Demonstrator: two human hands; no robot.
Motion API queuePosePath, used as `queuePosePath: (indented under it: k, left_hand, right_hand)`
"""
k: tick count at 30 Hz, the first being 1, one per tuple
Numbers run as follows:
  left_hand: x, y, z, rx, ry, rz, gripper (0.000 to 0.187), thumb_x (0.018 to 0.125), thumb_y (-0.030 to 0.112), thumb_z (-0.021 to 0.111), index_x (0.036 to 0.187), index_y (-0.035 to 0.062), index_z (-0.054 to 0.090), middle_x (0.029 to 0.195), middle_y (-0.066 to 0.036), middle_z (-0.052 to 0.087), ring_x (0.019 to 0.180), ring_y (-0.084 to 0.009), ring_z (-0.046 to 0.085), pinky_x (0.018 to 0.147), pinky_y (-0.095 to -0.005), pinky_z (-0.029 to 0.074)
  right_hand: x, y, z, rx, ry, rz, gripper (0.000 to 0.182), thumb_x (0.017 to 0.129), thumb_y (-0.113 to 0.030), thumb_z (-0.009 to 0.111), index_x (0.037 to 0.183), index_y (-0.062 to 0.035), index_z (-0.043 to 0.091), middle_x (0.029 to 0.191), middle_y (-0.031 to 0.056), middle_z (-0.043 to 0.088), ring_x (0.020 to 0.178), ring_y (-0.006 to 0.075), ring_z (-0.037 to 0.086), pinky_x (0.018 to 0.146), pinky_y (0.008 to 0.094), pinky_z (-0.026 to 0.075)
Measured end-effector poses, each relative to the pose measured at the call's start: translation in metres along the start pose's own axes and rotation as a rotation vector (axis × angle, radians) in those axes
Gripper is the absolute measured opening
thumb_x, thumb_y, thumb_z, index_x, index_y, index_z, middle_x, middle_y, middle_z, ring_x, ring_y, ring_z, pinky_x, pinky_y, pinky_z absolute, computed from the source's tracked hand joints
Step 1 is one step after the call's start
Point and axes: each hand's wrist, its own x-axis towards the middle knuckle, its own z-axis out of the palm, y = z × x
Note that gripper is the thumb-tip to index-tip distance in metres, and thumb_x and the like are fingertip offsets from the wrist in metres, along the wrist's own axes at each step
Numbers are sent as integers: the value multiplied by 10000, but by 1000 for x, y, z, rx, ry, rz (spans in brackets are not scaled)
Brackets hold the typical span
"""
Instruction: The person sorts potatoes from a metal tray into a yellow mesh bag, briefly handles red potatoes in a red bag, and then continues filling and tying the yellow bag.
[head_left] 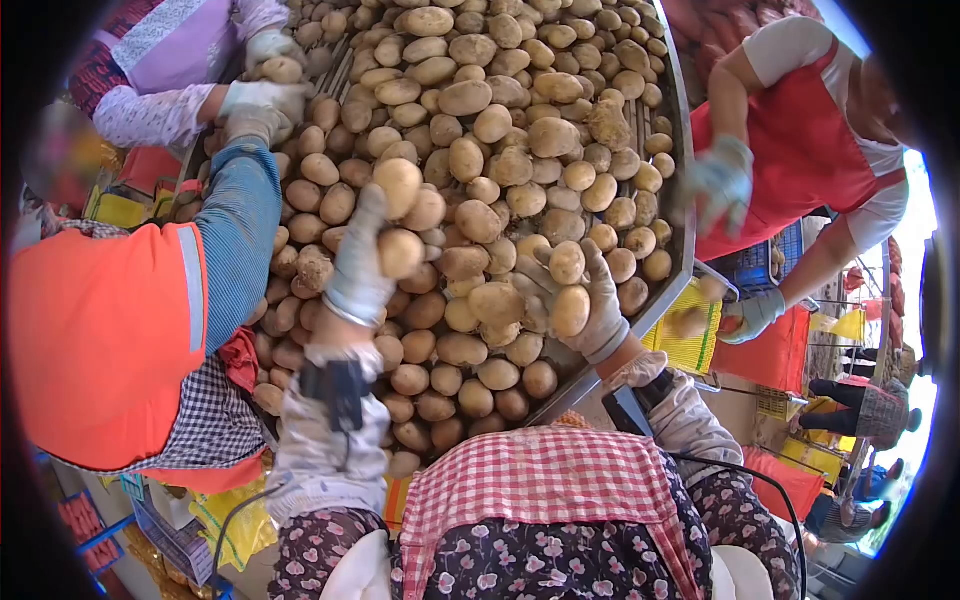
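Observation:
Many potatoes [463, 350] lie heaped on a metal sorting table [683, 215]. My left hand [362, 262], in a pale glove, is closed round potatoes; one [397, 188] shows at the fingertips and another [401, 254] against the palm. My right hand [598, 310], gloved too, is curled round two potatoes, one [567, 262] above the other [571, 311]. Both hands are over the heap, with loose potatoes between them. Dark devices are strapped at my wrists.
At the left, a co-worker in an orange vest [110, 340] and another in purple reach over the table. A co-worker in a red apron [810, 130] stands at the right, beside a yellow mesh bag [685, 325] and a blue crate [768, 262].

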Motion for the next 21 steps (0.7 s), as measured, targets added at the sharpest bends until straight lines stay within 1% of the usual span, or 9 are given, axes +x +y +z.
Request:
queuePosePath:
  k: [2, 3, 4, 5, 7, 10, 13, 14, 21]
  left_hand:
    - [-7, -31, 39, 167, 46, 251, 731, 815, 642, 603, 1164, 3, 535, 955, -91, 645, 688, -159, 643, 604, -267, 567]
    - [-19, -46, 65, 258, 214, 312, 719, 813, 611, 634, 1193, 14, 504, 954, -77, 639, 693, -148, 634, 590, -238, 553]
    - [0, -98, 57, 348, 185, 461, 635, 806, 404, 730, 1232, 10, 472, 1081, -125, 600, 952, -182, 607, 790, -313, 534]
    - [-8, -99, 69, 350, 176, 465, 635, 806, 404, 730, 1232, 10, 472, 1081, -125, 600, 952, -182, 607, 790, -313, 534]
    - [-30, -95, 91, 1061, 35, 991, 623, 711, 345, 780, 1194, 40, 532, 1207, -168, 528, 1148, -349, 486, 1003, -482, 394]
    - [-34, -95, 103, 1040, -94, 997, 599, 763, 342, 747, 1219, 19, 532, 1254, -181, 515, 1143, -371, 509, 1025, -483, 376]
    - [-38, -94, 112, 1019, -111, 1043, 631, 714, 303, 763, 1254, 59, 544, 1285, -174, 513, 1193, -398, 462, 1018, -501, 371]
    - [-44, -83, 117, 1083, -243, 989, 622, 765, 284, 742, 1280, 23, 510, 1273, -179, 542, 1244, -381, 470, 1051, -480, 364]
    - [-55, -102, 162, 985, -342, 822, 504, 792, 178, 694, 1246, 31, 531, 1248, -150, 572, 1188, -356, 512, 1060, -450, 364]
  right_hand:
    - [5, 16, 9, -71, -26, -66, 615, 915, -567, 469, 1268, -66, 521, 1296, 141, 552, 1212, 309, 505, 967, 454, 433]
    - [7, 23, 13, -137, -54, -129, 617, 904, -577, 479, 1261, -76, 526, 1302, 132, 549, 1220, 307, 495, 989, 460, 413]
    - [9, 27, 6, -96, -119, -135, 617, 874, -581, 525, 1242, -86, 534, 1256, 129, 575, 1167, 304, 530, 996, 464, 423]
    - [14, 32, 10, -20, 49, -200, 599, 858, -572, 556, 1222, -96, 550, 1189, 131, 604, 1087, 307, 571, 980, 466, 448]
    - [7, 31, 2, 157, -33, -130, 578, 852, -561, 573, 1201, -100, 566, 1139, 138, 623, 1035, 311, 596, 947, 459, 477]
    - [-16, 30, -4, 152, -159, -128, 594, 854, -574, 560, 1195, -87, 568, 1145, 138, 621, 1028, 317, 599, 944, 472, 477]
    - [-38, 25, -2, 53, -130, -144, 651, 851, -600, 544, 1226, -68, 548, 1181, 147, 606, 1050, 324, 593, 948, 476, 476]
    - [-45, 27, 7, 79, -146, -132, 703, 850, -620, 525, 1259, -48, 525, 1218, 160, 590, 1085, 331, 581, 966, 478, 467]
    - [-80, 0, -19, 177, -212, -53, 682, 855, -587, 551, 1262, -40, 522, 1223, 164, 588, 1122, 338, 565, 1017, 475, 430]
